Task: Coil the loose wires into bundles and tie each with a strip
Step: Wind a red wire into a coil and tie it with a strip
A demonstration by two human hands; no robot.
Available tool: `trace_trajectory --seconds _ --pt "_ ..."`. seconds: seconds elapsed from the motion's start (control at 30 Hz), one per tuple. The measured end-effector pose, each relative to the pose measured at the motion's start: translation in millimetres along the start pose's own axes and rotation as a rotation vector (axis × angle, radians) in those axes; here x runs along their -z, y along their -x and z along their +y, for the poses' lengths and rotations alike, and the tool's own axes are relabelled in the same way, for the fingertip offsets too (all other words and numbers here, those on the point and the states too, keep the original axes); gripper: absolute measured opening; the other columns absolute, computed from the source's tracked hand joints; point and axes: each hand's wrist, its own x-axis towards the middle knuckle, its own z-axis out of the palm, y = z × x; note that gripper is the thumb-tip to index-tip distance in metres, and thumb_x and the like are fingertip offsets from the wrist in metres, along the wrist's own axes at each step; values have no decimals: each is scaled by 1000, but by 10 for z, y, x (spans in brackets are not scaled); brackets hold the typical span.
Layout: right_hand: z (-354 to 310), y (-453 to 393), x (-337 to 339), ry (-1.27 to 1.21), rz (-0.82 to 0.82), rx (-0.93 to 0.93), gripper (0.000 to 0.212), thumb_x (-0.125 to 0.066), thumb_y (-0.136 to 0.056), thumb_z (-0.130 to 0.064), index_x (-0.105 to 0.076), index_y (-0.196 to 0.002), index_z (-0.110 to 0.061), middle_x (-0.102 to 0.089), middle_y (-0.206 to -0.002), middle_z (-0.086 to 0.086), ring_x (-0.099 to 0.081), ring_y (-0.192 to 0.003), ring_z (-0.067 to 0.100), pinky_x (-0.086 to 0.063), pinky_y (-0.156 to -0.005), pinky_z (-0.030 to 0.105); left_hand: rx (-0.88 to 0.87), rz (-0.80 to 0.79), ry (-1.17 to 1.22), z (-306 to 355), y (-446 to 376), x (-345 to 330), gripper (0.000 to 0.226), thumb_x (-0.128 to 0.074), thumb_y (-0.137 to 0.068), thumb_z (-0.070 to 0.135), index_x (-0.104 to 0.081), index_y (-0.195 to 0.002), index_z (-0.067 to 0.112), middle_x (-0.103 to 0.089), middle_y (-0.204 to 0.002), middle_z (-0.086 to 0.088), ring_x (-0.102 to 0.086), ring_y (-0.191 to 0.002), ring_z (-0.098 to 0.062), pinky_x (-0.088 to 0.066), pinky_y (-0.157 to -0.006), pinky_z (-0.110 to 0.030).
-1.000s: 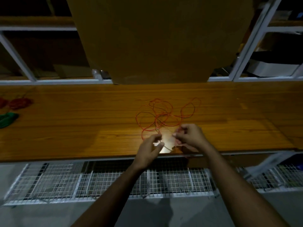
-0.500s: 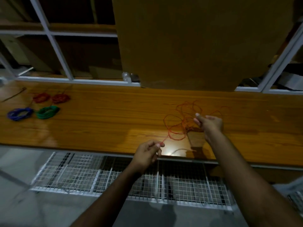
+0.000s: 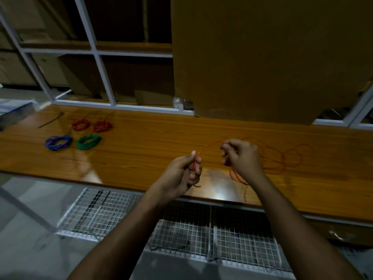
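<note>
Wooden bench [image 3: 153, 152], hands pinching orange wire [image 3: 210, 145]

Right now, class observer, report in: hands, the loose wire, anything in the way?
Left hand pinches orange wire end. Right hand grips it further along. Rest tangled loose on bench. Nothing in the way; finished bundles far left.
</note>
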Motion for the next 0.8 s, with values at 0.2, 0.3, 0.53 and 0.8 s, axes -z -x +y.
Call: trace_trajectory --seconds 0.2,0.3,0.53,0.8 --pt "-98 -134 75 -4 46 -119 34 -59 -96 -41 -69 -75 -17 -66 -64 3 -58 -47 13 -48 -45 29 -126 -67 71 307 81 91 21 -48 -98 26 -56 -90 9 -47 -52 1 -42 -47 -10 -35 -47 -22" --pt "-4 -144 73 -126 -248 -213 30 -54 -100 -36 -71 -87 -14 -60 -71 2 -49 -55 10 -38 -49 24 -137 87 134 516 63 169 36 -47 -100 41 -52 -74 16 -36 -47 6 -31 -39 -7 -24 -40 -20" --pt "276 -23 57 -255 -514 -271 23 -63 -93 -3 -69 -114 -9 -72 -98 11 -70 -83 13 -57 -78 26 -178 176 194 883 -11 259 42 -39 -104 43 -52 -76 15 -33 -53 6 -27 -45 -7 -20 -45 -21" --pt "-235 213 -259 809 -195 127 17 -46 -102 -23 -62 -103 -19 -67 -95 4 -64 -84 23 -48 -67 34 -244 204 32 1013 -77 -26 28 -35 -107 23 -54 -93 9 -44 -67 -1 -38 -57 -12 -32 -64 -27"
